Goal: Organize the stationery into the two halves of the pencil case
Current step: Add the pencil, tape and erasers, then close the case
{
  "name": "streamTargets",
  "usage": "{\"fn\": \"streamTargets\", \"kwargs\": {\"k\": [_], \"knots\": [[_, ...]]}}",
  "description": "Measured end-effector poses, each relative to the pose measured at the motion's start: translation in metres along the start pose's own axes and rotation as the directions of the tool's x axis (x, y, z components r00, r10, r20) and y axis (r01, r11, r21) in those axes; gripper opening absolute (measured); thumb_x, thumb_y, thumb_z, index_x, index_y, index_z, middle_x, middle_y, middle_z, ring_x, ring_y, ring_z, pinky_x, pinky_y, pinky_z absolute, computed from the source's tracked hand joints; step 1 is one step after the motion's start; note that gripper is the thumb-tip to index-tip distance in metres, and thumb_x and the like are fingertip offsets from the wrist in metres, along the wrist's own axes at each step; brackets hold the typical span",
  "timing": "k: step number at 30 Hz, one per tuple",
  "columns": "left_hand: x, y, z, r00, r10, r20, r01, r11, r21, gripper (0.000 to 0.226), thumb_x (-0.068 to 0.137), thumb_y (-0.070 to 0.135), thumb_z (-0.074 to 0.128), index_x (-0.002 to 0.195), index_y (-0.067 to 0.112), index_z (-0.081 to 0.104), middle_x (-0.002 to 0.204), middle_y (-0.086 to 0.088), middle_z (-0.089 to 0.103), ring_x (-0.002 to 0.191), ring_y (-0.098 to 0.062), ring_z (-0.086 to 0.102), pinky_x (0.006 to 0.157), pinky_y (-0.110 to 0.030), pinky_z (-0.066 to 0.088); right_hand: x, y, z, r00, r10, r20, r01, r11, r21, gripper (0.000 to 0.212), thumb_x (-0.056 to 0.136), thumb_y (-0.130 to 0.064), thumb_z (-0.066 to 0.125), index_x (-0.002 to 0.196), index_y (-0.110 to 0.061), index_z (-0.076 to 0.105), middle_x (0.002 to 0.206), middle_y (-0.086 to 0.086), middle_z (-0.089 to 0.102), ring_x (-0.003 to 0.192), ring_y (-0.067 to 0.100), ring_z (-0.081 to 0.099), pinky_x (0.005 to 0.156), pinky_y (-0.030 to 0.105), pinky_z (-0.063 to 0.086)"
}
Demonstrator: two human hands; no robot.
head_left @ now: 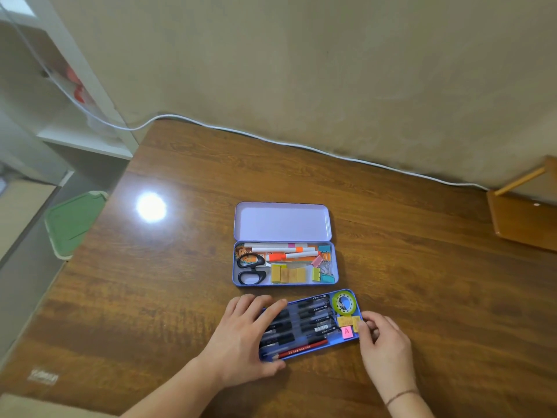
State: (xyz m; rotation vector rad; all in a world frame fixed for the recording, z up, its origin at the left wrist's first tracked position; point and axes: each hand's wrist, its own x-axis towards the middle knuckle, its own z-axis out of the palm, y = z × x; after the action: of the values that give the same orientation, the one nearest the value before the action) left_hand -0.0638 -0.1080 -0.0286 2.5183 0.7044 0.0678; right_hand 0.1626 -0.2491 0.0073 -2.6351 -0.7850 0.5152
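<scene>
A lilac tin pencil case [334,277] lies open mid-table, its empty lid [281,221] flipped back. Its base holds black scissors [250,268], white-and-orange markers [283,251], yellow erasers [288,274] and coloured binder clips [324,268]. In front lies a blue inner tray [313,351] with several black pens [313,318], a red pencil [303,349], a green tape roll [344,303] and small sticky notes [347,327]. My left hand [247,336] lies flat over the tray's left end, thumb at its front corner. My right hand [384,342] pinches the tray's right edge.
The brown wooden table [180,267] meets a beige wall, where a white cable [271,140] runs. A wooden stand [524,212] sits at the far right. A green lid [72,224] and white shelves [84,122] are off the left edge.
</scene>
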Motion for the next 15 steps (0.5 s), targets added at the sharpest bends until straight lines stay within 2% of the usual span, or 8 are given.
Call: {"fn": "streamTargets", "kwargs": {"k": [3,5,7,8,12,15], "knots": [[-0.001,0.003,-0.001,0.999,0.029,-0.028,-0.03,0.999,-0.023,0.1,0.063,0.071,0.066,0.146,0.024,0.038,0.131,0.005,0.054,0.121,-0.016,0.045,0.105,-0.036,0.044,0.006,-0.006,-0.003,0.997,0.053,0.047,-0.05,0.997,-0.056,0.02,0.091,-0.025,0.06,0.107,-0.018,0.069,0.103,-0.001,0.069,0.097,0.013,0.058,0.072,0.02,0.048],[0.0,0.006,-0.003,0.998,0.045,-0.053,-0.048,0.998,-0.042,0.097,0.063,0.066,0.067,0.145,0.021,0.039,0.131,0.004,0.055,0.12,-0.015,0.045,0.104,-0.035,0.046,0.008,-0.009,-0.008,0.994,0.069,0.081,-0.064,0.996,-0.064,0.01,0.09,-0.025,0.062,0.096,-0.024,0.07,0.097,-0.002,0.071,0.093,0.014,0.061,0.068,0.02,0.05],[0.002,0.006,-0.009,0.995,0.06,-0.083,-0.065,0.996,-0.059,0.097,0.064,0.063,0.069,0.145,0.02,0.037,0.132,0.005,0.054,0.121,-0.015,0.045,0.106,-0.035,0.044,0.009,-0.013,-0.019,0.994,0.068,0.088,-0.063,0.996,-0.061,0.006,0.088,-0.023,0.064,0.085,-0.027,0.068,0.086,-0.005,0.072,0.086,0.016,0.062,0.07,0.027,0.053],[0.003,0.005,-0.013,0.991,0.076,-0.108,-0.083,0.994,-0.064,0.098,0.064,0.062,0.07,0.145,0.02,0.036,0.133,0.005,0.054,0.122,-0.015,0.045,0.107,-0.033,0.042,0.01,-0.015,-0.025,0.994,0.061,0.088,-0.056,0.997,-0.051,0.006,0.087,-0.023,0.065,0.084,-0.026,0.069,0.083,-0.005,0.071,0.085,0.017,0.063,0.069,0.026,0.053],[0.016,-0.006,-0.041,0.979,0.092,-0.18,-0.105,0.992,-0.065,0.1,0.065,0.059,0.071,0.148,0.02,0.032,0.139,0.008,0.051,0.129,-0.014,0.04,0.112,-0.031,0.031,0.02,-0.034,-0.045,0.998,-0.026,0.062,0.025,0.999,0.023,0.006,0.084,-0.017,0.069,0.079,-0.019,0.073,0.072,-0.006,0.068,0.075,0.013,0.062,0.056,0.008,0.038],[0.031,-0.023,-0.058,0.983,0.04,-0.178,-0.054,0.996,-0.071,0.105,0.063,0.056,0.074,0.15,0.024,0.026,0.139,0.007,0.049,0.13,-0.015,0.037,0.111,-0.032,0.029,0.036,-0.051,-0.042,0.995,-0.103,0.017,0.102,0.993,0.057,0.013,0.081,-0.011,0.068,0.071,-0.017,0.073,0.061,-0.012,0.062,0.062,0.009,0.059,0.062,0.02,0.042]]}}
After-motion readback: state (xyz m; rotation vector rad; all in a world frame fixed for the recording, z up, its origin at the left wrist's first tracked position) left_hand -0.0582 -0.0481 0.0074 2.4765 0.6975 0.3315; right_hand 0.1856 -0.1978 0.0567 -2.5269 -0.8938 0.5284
